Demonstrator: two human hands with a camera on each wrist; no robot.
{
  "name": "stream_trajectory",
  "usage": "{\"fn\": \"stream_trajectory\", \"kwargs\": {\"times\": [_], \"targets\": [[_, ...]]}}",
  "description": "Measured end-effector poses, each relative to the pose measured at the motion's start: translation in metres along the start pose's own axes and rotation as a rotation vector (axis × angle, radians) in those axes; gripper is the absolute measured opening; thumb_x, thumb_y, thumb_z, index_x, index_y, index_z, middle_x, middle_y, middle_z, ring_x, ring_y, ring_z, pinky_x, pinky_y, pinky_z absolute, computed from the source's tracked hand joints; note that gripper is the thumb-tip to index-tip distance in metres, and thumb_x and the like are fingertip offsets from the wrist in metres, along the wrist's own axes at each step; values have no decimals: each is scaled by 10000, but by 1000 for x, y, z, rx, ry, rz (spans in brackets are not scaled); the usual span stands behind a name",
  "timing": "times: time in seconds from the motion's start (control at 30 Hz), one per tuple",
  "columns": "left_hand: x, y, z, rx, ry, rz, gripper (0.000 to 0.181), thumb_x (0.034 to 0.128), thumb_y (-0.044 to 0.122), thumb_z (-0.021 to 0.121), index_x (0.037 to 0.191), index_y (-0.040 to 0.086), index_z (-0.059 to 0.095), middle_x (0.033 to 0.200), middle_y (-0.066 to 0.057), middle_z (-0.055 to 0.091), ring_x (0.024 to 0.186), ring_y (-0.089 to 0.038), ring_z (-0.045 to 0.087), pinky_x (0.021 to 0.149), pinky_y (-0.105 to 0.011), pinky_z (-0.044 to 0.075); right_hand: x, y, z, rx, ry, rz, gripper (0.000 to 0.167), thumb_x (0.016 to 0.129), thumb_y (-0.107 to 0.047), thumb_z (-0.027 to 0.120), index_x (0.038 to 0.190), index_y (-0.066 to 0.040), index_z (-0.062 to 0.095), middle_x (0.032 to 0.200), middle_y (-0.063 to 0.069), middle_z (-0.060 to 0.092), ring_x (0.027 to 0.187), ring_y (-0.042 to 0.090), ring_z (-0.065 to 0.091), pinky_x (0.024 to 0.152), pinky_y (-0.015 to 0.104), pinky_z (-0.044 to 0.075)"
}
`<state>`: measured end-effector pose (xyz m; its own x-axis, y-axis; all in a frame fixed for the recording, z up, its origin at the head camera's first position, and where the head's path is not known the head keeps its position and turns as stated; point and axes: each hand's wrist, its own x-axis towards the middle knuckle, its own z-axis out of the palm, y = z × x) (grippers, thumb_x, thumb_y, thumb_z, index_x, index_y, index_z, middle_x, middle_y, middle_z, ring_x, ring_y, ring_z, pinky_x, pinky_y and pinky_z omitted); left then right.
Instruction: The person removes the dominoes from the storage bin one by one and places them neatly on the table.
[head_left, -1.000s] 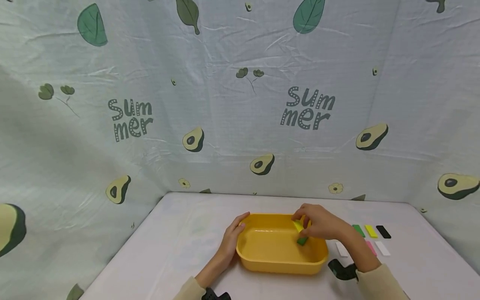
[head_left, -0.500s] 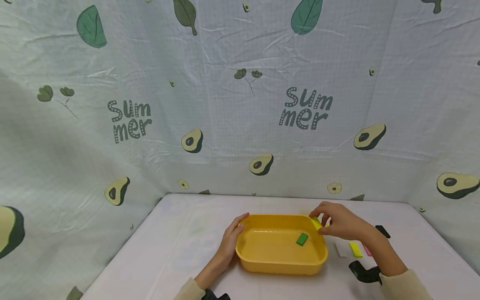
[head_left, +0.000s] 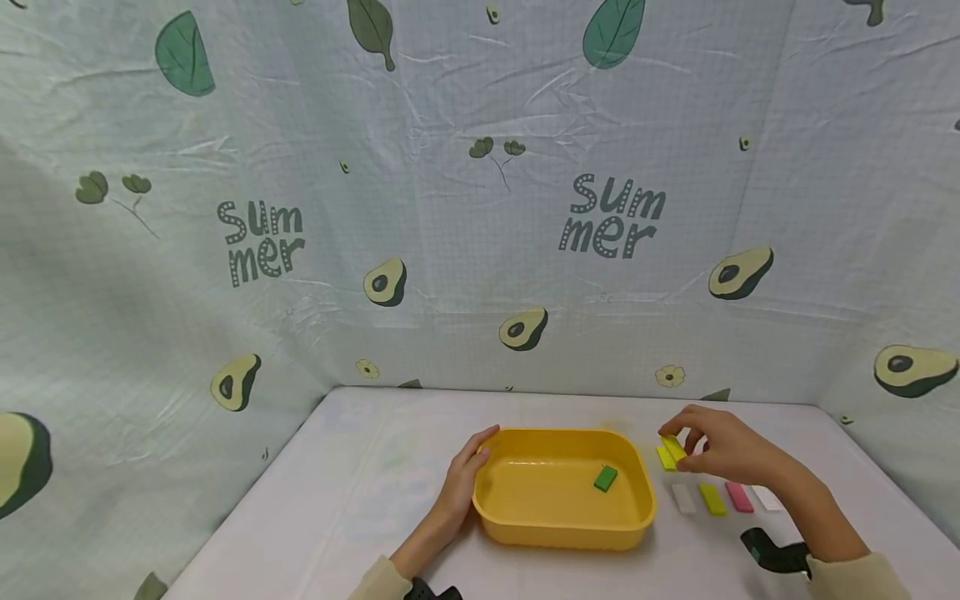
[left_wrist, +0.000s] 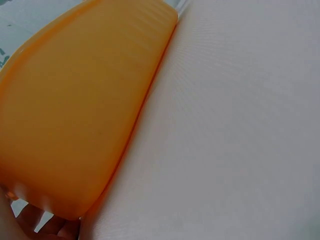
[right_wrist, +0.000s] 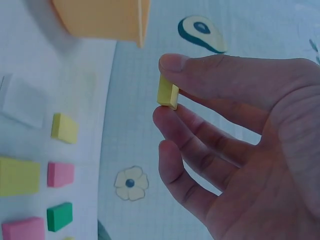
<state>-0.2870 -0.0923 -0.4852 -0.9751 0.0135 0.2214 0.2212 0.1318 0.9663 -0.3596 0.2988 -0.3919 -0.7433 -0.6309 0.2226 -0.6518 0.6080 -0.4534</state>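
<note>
My left hand (head_left: pixel 459 477) holds the left side of a yellow plastic tray (head_left: pixel 562 536), its thumb at the rim. In the left wrist view, fingers (left_wrist: pixel 30 216) curl by the tray's corner (left_wrist: pixel 75 125). A small green block (head_left: pixel 605 477) lies inside the tray, toward the right. To the right of the tray, my right hand (head_left: pixel 723 442) pinches a yellow block (right_wrist: pixel 167 91) between thumb and fingertips, above the table. Just beside it in the head view, another yellow block (head_left: pixel 665 459) lies on the table.
Nearer the front, a row holds a white block (head_left: pixel 683 498), a yellow block (head_left: pixel 712 498), a pink block (head_left: pixel 739 497) and another white block (head_left: pixel 767 498). The right wrist view also shows a green block (right_wrist: pixel 60 216). A printed curtain (head_left: pixel 450 208) hangs behind the table.
My right hand has moved rightward from inside the tray, over its rim, with the yellow block in its fingers. The green block stays in the tray. My left hand keeps its place.
</note>
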Motion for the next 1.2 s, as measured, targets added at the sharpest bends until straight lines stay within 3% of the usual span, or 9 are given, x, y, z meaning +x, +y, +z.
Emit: {"fn": "stream_trajectory", "kwargs": {"times": [0.37, 0.6, 0.87, 1.2], "targets": [[2, -3, 2, -15, -2, -10, 494, 1122, 220, 310, 1588, 76, 386, 1653, -167, 368, 1518, -375, 360, 1259, -577, 285, -17, 33, -9, 7, 2, 122, 445, 807, -183, 868, 1204, -62, 709, 1168, 86, 711, 846, 56, 604, 719, 197, 575], [4, -5, 2, -16, 1, -15, 483, 1121, 223, 319, 1582, 115, 409, 1645, -160, 382, 1512, -369, 371, 1263, -578, 276, -25, 52, -14, 13, 0, 182, 473, 811, -155, 850, 1236, -19, 691, 1187, 142, 705, 884, 160, 606, 710, 243, 597], [4, -4, 2, 2, 13, -13, 484, 1121, 242, 328, 1580, 116, 415, 1650, -163, 378, 1533, -381, 337, 1272, -592, 243, -32, 76, -21, 17, -11, 254, 487, 825, -166, 828, 1254, 7, 678, 1168, 143, 697, 902, 200, 577, 654, 241, 539], [4, -2, 2, 3, 17, -7, 488, 1120, 230, 331, 1586, 105, 401, 1656, -148, 373, 1540, -363, 329, 1281, -580, 228, -45, 106, -33, 31, -34, 253, 467, 848, -135, 787, 1266, 37, 670, 1224, 220, 684, 823, 13, 541, 685, 217, 550]]}}
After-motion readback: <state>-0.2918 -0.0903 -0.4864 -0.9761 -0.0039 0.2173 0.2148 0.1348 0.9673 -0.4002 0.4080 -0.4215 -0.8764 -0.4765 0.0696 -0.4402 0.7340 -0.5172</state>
